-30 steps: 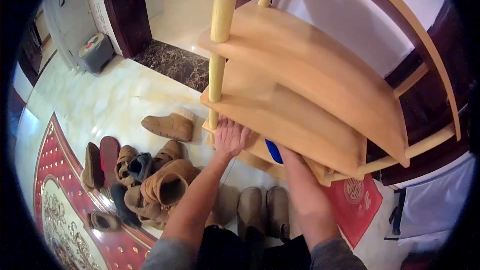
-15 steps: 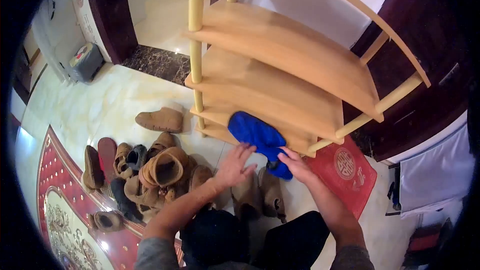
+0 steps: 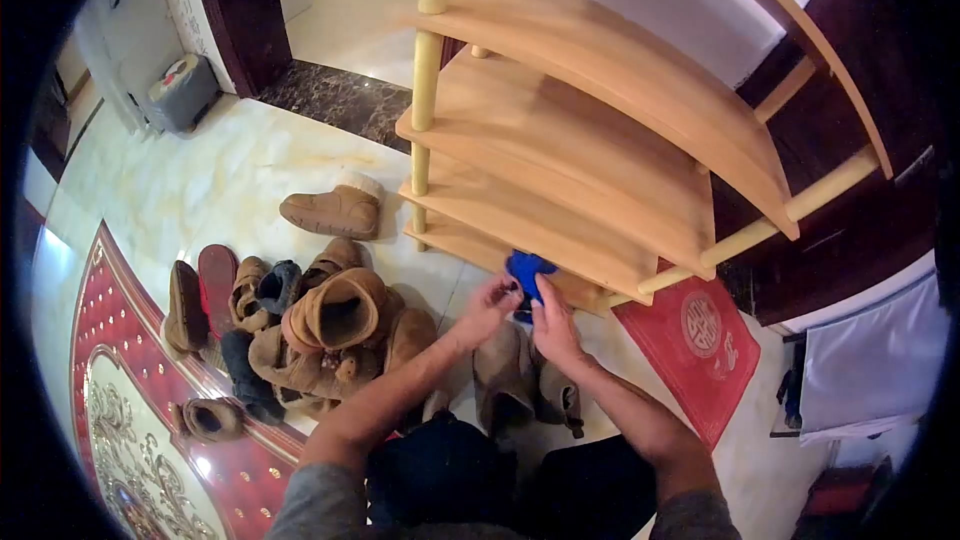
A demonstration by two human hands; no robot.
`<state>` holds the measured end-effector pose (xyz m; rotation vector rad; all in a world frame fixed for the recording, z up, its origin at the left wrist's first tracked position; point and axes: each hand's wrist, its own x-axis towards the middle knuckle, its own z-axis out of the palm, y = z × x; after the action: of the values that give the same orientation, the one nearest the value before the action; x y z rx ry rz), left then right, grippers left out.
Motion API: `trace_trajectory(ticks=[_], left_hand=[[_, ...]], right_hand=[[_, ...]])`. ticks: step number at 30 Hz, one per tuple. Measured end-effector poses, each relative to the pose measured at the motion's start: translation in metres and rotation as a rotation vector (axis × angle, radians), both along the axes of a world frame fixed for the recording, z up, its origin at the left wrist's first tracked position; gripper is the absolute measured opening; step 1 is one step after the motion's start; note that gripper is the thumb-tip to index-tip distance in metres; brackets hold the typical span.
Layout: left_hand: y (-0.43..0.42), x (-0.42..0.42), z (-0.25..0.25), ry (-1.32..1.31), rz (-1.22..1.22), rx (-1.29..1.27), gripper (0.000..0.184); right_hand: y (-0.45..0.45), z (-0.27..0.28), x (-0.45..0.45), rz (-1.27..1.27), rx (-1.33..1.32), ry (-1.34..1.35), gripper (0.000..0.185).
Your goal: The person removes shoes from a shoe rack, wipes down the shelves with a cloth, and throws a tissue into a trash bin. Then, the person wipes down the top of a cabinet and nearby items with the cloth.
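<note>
A bunched blue cloth [image 3: 527, 266] is between my hands, just in front of the lowest board of the wooden shelf rack [image 3: 560, 165]. My left hand [image 3: 490, 302] closes on the cloth's left side with bent fingers. From the right, my right hand [image 3: 555, 320] grips it, thumb and fingers pressed together. Below my hands a pair of brown boots [image 3: 503, 375] stands on the floor near my knees. To the left lies a heap of shoes, with a tan boot [image 3: 335, 312] on top.
A single tan boot [image 3: 335, 208] rests apart on the tiles, left of the rack. A red patterned rug [image 3: 150, 420] covers the lower left floor. Right of the rack are a red mat [image 3: 695, 350] and a white cloth cover [image 3: 870, 350]. A grey bin [image 3: 182, 95] stands by the far wall.
The blue cloth, spread wider before over the lower boards, is now gathered small between my hands. My hands have drawn closer together and my fingers have closed. The view has shifted slightly.
</note>
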<state>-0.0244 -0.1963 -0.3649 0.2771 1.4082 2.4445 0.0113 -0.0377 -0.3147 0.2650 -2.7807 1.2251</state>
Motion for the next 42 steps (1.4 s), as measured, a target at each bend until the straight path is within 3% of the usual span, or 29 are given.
trace_trajectory(ticks=[3,4,7,8,11,13,15,17,18,21,23,24,27,30,33,34,37,42], left_hand=[[-0.009,-0.03,-0.012,0.078,0.169,-0.061,0.018],[-0.012,-0.037,-0.022,0.016,0.194,-0.067,0.02],[-0.023,-0.037,-0.024,-0.355,0.097,0.343,0.038],[-0.025,-0.034,-0.027,-0.311,0.132,0.217,0.057],[-0.034,-0.029,-0.017,-0.459,-0.027,0.093,0.057],[-0.026,-0.044,-0.018,-0.202,-0.143,-0.282,0.05],[-0.023,-0.081,-0.039,-0.099,-0.17,-0.392,0.047],[-0.032,-0.123,-0.051,0.006,0.188,-0.655,0.043],[-0.044,-0.133,-0.049,0.092,0.493,-0.635,0.037],[-0.037,-0.126,-0.026,0.052,0.442,-1.197,0.043],[-0.021,-0.108,-0.064,0.837,0.553,-1.723,0.048],[-0.023,-0.102,-0.07,0.899,0.384,-1.682,0.048],[-0.027,-0.11,-0.074,0.635,0.443,-1.577,0.048],[-0.004,-0.145,-0.067,0.42,0.353,-1.693,0.044],[0.035,-0.183,-0.073,0.379,0.282,-1.585,0.041],[0.051,-0.188,-0.077,0.401,0.247,-1.54,0.04],[0.103,-0.171,-0.09,0.577,0.136,-1.364,0.037],[0.162,-0.079,-0.117,1.014,-0.025,-1.106,0.033]], right_hand=[[-0.016,-0.002,-0.028,0.166,0.18,0.011,0.06],[-0.025,-0.014,-0.033,0.165,0.104,-0.032,0.064],[-0.051,-0.046,-0.047,0.191,-0.08,-0.201,0.075],[-0.049,-0.056,-0.051,0.169,-0.155,-0.27,0.073],[-0.041,-0.08,-0.055,-0.058,-0.337,-0.329,0.07],[-0.033,-0.097,-0.057,-0.152,-0.126,0.032,0.071],[-0.043,-0.048,-0.051,-0.204,-0.374,-0.133,0.074],[-0.031,-0.052,-0.052,-0.112,-0.158,-0.064,0.077],[-0.026,-0.056,-0.052,-0.07,-0.054,-0.026,0.079],[-0.018,-0.069,-0.053,-0.086,0.044,-0.168,0.081],[-0.021,-0.071,-0.058,-0.044,0.026,-0.219,0.081],[-0.02,-0.084,-0.058,-0.017,0.033,-0.195,0.081],[-0.021,-0.094,-0.055,0.015,-0.002,-0.274,0.081],[-0.011,-0.086,-0.044,0.017,0.059,-0.33,0.078],[0.026,-0.096,-0.031,-0.198,0.084,-0.504,0.075],[0.039,-0.101,-0.026,-0.246,-0.007,-0.427,0.073],[0.067,-0.095,-0.021,-0.382,0.141,-0.319,0.07],[0.068,-0.072,-0.021,-0.489,0.14,-0.156,0.083]])
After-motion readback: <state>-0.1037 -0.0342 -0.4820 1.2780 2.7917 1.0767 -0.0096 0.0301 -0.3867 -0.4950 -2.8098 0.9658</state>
